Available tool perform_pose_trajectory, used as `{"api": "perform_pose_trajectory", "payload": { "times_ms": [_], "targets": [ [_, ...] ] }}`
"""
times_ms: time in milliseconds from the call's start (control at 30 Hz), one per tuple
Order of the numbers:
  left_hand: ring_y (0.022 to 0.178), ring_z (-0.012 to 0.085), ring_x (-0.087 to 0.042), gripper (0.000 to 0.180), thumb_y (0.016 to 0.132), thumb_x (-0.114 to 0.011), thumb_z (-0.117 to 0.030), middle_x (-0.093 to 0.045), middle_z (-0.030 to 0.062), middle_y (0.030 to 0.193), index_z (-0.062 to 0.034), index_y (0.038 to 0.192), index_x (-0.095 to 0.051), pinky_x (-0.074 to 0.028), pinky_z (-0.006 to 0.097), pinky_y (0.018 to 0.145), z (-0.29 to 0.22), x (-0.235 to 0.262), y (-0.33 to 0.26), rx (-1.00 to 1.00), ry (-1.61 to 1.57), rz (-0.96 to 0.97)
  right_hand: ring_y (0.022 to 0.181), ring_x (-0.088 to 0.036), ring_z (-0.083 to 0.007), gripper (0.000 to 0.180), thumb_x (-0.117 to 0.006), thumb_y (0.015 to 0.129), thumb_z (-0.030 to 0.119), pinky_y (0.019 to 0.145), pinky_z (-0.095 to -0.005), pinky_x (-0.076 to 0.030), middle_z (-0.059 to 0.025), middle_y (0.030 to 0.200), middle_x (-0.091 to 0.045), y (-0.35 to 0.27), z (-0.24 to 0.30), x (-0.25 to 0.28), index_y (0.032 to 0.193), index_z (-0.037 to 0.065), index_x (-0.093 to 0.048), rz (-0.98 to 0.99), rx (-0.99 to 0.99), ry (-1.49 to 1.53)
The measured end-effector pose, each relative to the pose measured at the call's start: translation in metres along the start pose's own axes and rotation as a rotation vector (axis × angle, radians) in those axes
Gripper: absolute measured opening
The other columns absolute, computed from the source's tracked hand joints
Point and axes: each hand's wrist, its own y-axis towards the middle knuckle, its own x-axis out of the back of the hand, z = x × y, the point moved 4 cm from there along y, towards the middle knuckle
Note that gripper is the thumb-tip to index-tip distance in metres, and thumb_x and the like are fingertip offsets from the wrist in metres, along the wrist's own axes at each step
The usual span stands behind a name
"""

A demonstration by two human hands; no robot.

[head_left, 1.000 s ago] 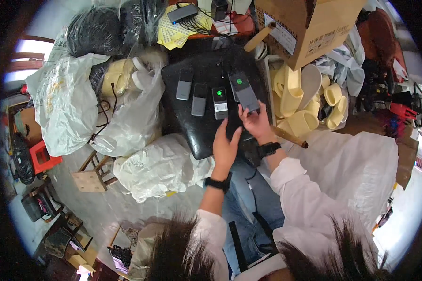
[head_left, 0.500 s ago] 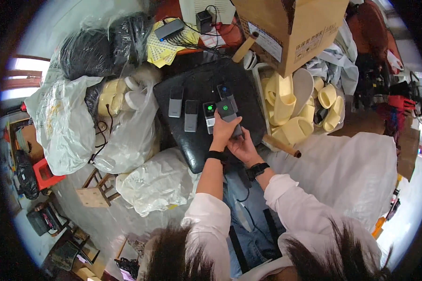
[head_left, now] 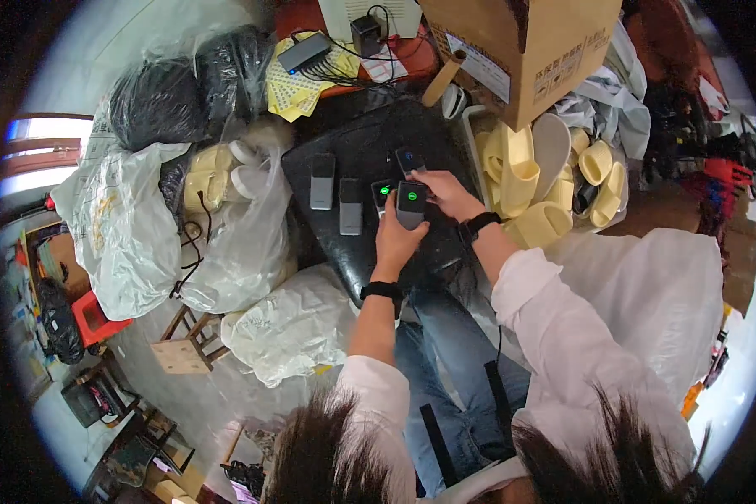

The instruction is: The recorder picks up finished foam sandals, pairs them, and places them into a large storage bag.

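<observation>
My left hand [head_left: 397, 244] is closed around a small grey-and-black handheld device [head_left: 411, 213] with a green light on its dark face. Just beyond it, my right hand [head_left: 452, 198] has its fingertips at the near end of a similar device [head_left: 410, 160] showing a blue light. A third device [head_left: 382, 188] with a green light lies partly covered beside the held one. Two more grey devices, one [head_left: 350, 210] nearer and one [head_left: 322, 183] farther left, rest side by side. All sit on or above a black padded seat [head_left: 321, 239].
Right of the seat stands a clear bin of cream slippers [head_left: 525, 172], with a cardboard box [head_left: 563, 59] behind. A hub [head_left: 304, 53] with many cables lies on yellow sheets [head_left: 290, 97] at the back. Plastic-wrapped bags [head_left: 126, 227] crowd the left; a wooden stool [head_left: 181, 354] is below them.
My right hand has left the device in my left hand and moved up and right to the blue-lit one. My left hand keeps its device, now a little lower.
</observation>
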Motion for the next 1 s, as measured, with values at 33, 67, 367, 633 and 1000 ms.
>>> {"api": "perform_pose_trajectory", "payload": {
  "times_ms": [33,67,367,633,1000],
  "targets": [
    [0.103,0.0318,-0.056,0.085,0.062,-0.074,-0.020,-0.055,0.0213,0.113,-0.0041,0.133,-0.031,-0.044,0.036,0.085,-0.005,-0.004,-0.002,0.002,-0.011,0.027,0.077,-0.055,-0.0105,0.019,-0.059,0.085,0.026,0.066,-0.0268,-0.040,0.0016,0.088,-0.062,0.000,0.003,0.002,0.088,0.008,-0.066,0.000,0.000,-0.006],
    [0.101,0.0329,-0.056,0.084,0.063,-0.074,-0.021,-0.055,0.0215,0.111,-0.0041,0.133,-0.031,-0.044,0.037,0.084,-0.007,-0.004,-0.003,-0.025,0.019,-0.009,0.076,-0.056,-0.0109,0.019,-0.060,0.084,0.025,0.065,-0.0271,-0.041,0.0010,0.086,-0.062,0.003,0.004,0.002,0.088,0.008,-0.067,0.006,0.000,-0.028],
    [0.091,0.0402,-0.057,0.090,0.061,-0.069,-0.035,-0.058,0.0269,0.097,-0.0036,0.134,-0.027,-0.047,0.042,0.080,-0.024,-0.046,-0.006,0.157,0.000,0.136,0.063,-0.055,-0.0116,0.014,-0.069,0.078,0.020,0.057,-0.0278,-0.042,-0.0006,0.074,-0.061,0.018,-0.015,0.066,0.081,0.008,-0.064,-0.127,-0.154,-0.032],
    [0.099,0.0358,-0.057,0.087,0.063,-0.070,-0.038,-0.058,0.0250,0.106,-0.0001,0.131,-0.032,-0.046,0.039,0.084,-0.024,-0.041,-0.001,0.224,0.058,0.156,0.061,-0.052,-0.0124,0.018,-0.072,0.075,0.024,0.056,-0.0273,-0.040,0.0007,0.070,-0.058,0.008,-0.004,0.049,0.075,0.011,-0.060,-0.196,-0.224,-0.103],
    [0.096,0.0361,-0.058,0.087,0.065,-0.069,-0.039,-0.058,0.0237,0.107,-0.0013,0.133,-0.030,-0.046,0.039,0.082,-0.033,-0.025,-0.008,0.247,0.209,0.134,0.060,-0.051,-0.0145,0.017,-0.068,0.078,0.022,0.053,-0.0288,-0.037,-0.0019,0.069,-0.055,0.007,0.000,0.032,0.076,0.008,-0.059,-0.297,-0.298,-0.208]
  ]
}}
